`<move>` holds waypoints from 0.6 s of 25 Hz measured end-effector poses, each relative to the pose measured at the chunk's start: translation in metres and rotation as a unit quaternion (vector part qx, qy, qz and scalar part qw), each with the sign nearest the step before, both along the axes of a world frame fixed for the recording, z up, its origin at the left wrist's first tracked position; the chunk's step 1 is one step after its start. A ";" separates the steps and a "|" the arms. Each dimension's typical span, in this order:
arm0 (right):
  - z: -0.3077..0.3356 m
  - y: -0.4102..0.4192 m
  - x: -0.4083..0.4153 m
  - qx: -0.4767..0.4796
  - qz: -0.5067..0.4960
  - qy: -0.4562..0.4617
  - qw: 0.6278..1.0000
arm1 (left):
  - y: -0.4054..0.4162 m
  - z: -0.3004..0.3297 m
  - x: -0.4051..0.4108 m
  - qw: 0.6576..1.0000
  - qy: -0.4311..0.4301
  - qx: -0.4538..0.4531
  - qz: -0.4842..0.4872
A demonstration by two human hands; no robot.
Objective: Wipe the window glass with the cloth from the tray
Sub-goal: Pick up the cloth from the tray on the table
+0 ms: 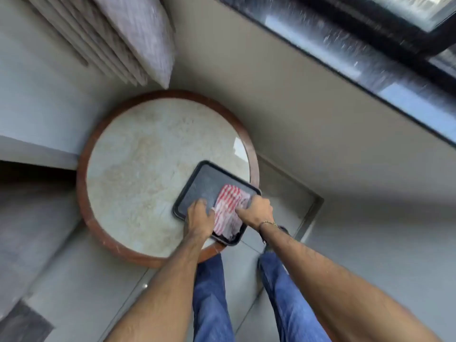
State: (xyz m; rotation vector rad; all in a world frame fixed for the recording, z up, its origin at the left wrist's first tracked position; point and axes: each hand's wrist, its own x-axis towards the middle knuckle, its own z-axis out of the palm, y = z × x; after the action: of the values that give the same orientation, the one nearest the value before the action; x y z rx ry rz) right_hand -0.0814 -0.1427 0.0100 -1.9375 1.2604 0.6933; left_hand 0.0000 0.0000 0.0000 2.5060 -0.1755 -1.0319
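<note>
A red-and-white striped cloth lies crumpled in a dark rectangular tray at the near right edge of a round table. My left hand rests on the tray's near-left rim, its fingers touching the cloth's left side. My right hand presses on the cloth's right side, fingers curled into the fabric. The window glass shows at the top right behind a dark frame. The picture is blurred by motion.
The round stone-topped table has a brown rim. A grey curtain hangs at the top left. A dark glossy window sill runs diagonally at the right above a beige wall. My legs in blue jeans stand on a tiled floor.
</note>
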 end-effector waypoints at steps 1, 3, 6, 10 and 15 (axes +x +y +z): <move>-0.015 0.007 0.001 -0.006 -0.026 -0.001 1.000 | -0.002 -0.016 -0.010 1.000 0.011 0.024 -0.010; -0.039 0.014 0.005 -0.031 -0.080 -0.013 0.996 | -0.009 -0.036 -0.023 0.999 -0.010 0.030 -0.033; -0.054 0.021 0.010 -0.009 -0.210 -0.014 0.977 | -0.018 -0.042 -0.028 1.000 -0.005 0.020 -0.008; -0.026 -0.001 0.019 0.086 -0.333 -0.038 0.938 | -0.027 0.000 -0.005 0.992 0.068 -0.060 0.083; 0.126 -0.070 0.066 0.179 -0.372 -0.233 0.880 | -0.066 0.150 0.052 0.959 0.084 -0.246 0.111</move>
State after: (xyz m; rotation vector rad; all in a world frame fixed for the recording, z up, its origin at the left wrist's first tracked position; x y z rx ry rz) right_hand -0.0159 -0.2125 0.1364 -1.0800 1.3071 0.0365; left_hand 0.0520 -0.0662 0.1496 1.9331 -0.0831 -0.9633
